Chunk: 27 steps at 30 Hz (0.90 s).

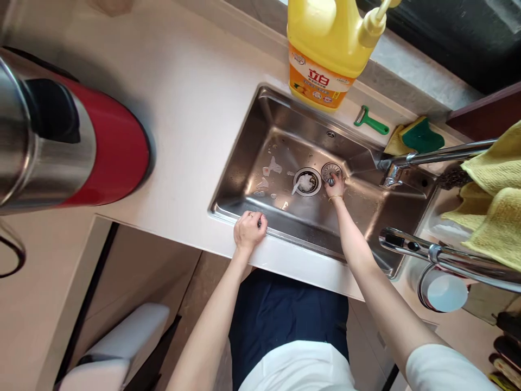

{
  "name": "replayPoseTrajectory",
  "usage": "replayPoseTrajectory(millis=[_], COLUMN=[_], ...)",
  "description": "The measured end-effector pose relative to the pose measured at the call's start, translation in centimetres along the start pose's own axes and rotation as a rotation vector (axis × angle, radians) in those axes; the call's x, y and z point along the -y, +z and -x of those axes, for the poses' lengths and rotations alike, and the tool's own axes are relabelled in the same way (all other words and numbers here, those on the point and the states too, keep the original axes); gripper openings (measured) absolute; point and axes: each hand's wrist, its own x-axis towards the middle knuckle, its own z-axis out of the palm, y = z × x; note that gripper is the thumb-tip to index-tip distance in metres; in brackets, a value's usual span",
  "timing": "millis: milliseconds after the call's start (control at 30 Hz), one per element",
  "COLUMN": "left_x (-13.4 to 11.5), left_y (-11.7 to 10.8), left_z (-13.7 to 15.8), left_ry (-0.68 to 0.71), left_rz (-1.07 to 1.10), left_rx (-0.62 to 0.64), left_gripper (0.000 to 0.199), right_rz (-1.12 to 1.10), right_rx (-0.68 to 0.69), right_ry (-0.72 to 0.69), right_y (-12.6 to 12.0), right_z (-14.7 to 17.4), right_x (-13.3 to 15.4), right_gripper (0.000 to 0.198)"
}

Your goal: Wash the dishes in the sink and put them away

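My right hand (335, 186) is down in the steel sink (280, 130), its fingers closed on the middle of a round metal sink strainer (331, 169), which lies on the sink floor. Just left of the strainer is the drain opening (313, 191), with white foam or a whitish scrap (306, 182) inside it. At the sink's front left rim rests my left hand (249, 229), its fingers curled. Something small and dark shows between thumb and fingers there, too little to name. Patches of suds (272, 165) lie on the left part of the sink floor.
Behind the sink stands a yellow detergent bottle (321, 54), with a green peeler (372, 120) and sponges (421, 136) to its right. A chrome faucet (393, 175) and yellow towels (494, 201) are at the right. A red-and-steel appliance (114, 146) stands left.
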Motion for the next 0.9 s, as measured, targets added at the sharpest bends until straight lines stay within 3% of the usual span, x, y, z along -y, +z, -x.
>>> replayPoseTrajectory(millis=[100,200,267,467,567,633,767,833,900], left_x=[0.0,0.0,0.0,-0.2,-0.2,-0.2,-0.1,0.0,0.0], left_y=[-0.2,-0.3,-0.4,-0.5,-0.6,-0.6,-0.5,-0.4,-0.3], left_z=[0.0,0.1,0.1,0.1,0.1,0.1,0.3,0.3,0.4], left_ry=[-0.006,-0.007,-0.005,-0.026,-0.016,-0.003,0.007,0.011,0.018], left_rz=[0.015,0.031,0.031,0.048,0.059,0.053,0.033,0.028,0.032], left_rx=[0.009,0.029,0.036,0.057,0.055,0.047,0.017,-0.003,-0.014], left_gripper=[0.026,0.027,0.028,0.027,0.026,0.025,0.025,0.024,0.024], right_rz=[0.345,0.461,0.475,0.431,0.456,0.457,0.345,0.27,0.195], right_rx=[0.098,0.191,0.191,-0.148,-0.214,-0.146,0.199,0.307,0.317], right_ry=[-0.155,-0.242,-0.213,0.088,0.055,-0.1,-0.424,-0.368,-0.288], right_y=[0.9,1.9,2.3,1.0,0.3,0.8,4.9,7.4,9.3], right_z=[-1.7,-3.0,-3.2,-0.2,0.0,-0.8,-1.4,-0.6,0.5], right_x=[0.2,0.3,-0.3,-4.7,-4.5,-2.6,2.4,3.7,3.8], right_gripper=[0.067,0.074,0.074,0.067,0.072,0.07,0.052,0.046,0.036])
